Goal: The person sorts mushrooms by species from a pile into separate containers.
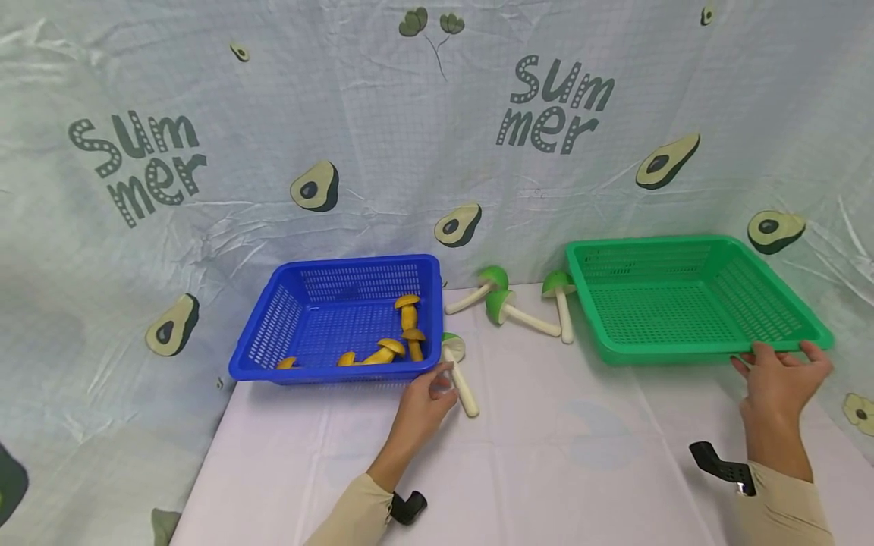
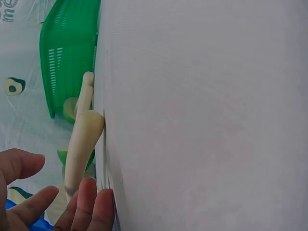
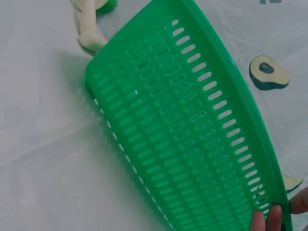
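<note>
My left hand (image 1: 421, 409) is at the front right corner of the blue basket (image 1: 328, 374), fingers spread loosely and nothing held. Just beside its fingertips, a toy mushroom (image 1: 465, 387) with a green cap and long pale stem lies on the table; in the left wrist view the stem (image 2: 83, 149) is beyond the fingers. At the right, my right hand (image 1: 778, 383) grips the front rim of the green basket (image 1: 683, 351) near its right corner. The right wrist view shows fingers (image 3: 273, 219) against the basket's slotted outer wall, with the thumb at the rim. No mushrooms show inside the green basket.
Several yellow mushrooms (image 1: 407, 315) lie in the blue basket, along its front and right sides. Three more green-capped mushrooms (image 1: 529, 319) rest between the baskets at the back of the white table (image 1: 546, 470). Behind hangs a curtain (image 1: 382, 136) printed with avocados.
</note>
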The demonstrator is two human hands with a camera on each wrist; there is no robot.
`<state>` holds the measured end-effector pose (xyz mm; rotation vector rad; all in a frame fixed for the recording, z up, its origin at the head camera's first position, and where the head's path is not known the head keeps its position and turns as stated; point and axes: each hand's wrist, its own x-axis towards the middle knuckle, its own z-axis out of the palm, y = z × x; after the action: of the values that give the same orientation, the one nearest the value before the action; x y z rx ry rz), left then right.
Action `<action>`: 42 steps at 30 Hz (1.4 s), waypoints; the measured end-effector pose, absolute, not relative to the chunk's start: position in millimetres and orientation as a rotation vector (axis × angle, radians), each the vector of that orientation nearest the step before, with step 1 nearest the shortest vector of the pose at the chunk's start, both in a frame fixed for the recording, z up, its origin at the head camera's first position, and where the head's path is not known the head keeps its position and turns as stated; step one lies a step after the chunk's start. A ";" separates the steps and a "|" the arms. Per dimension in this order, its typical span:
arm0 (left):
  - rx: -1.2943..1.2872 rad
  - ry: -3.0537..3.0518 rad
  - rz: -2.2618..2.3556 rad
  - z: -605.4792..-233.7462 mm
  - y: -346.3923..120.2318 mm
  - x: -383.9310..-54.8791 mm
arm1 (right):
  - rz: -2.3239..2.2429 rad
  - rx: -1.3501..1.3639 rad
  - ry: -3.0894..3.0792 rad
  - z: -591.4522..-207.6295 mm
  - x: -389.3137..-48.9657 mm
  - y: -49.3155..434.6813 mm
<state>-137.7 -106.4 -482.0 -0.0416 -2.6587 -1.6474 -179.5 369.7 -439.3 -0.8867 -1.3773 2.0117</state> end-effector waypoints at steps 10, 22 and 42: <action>0.014 -2.668 -1.657 -484.4 -91.7 -147.3 | 2.049 -0.858 -1.351 -438.6 -176.3 369.6; 0.031 -2.651 -1.568 -481.7 -76.6 -152.7 | 2.051 -0.852 -1.338 -441.3 -177.0 371.1; 0.094 -2.365 -2.210 -470.3 -64.8 -154.9 | 2.080 -0.828 -1.337 -444.9 -174.7 374.5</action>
<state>-154.9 -64.8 -470.3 0.0937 -2.3650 -2.2101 -174.7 374.5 -444.9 -0.8283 -1.3375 2.0803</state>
